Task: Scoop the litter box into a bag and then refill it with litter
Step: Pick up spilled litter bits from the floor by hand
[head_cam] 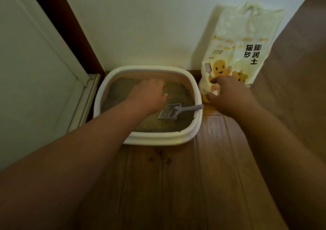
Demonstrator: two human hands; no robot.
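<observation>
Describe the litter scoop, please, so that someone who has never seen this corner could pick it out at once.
Find the white-rimmed litter box on the wooden floor against the wall. In its right half lies the scoop, its handle resting on the right rim. It is the only grey thing there, with a slotted blade.

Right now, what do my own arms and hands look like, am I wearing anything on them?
Both arms are bare from the bottom edge of the picture to the fingertips: no sleeves, gloves, watch, bracelet or rings show. The left hand and the right hand are seen from the back. The dim, soft picture hides finer marks such as nail details.
</observation>
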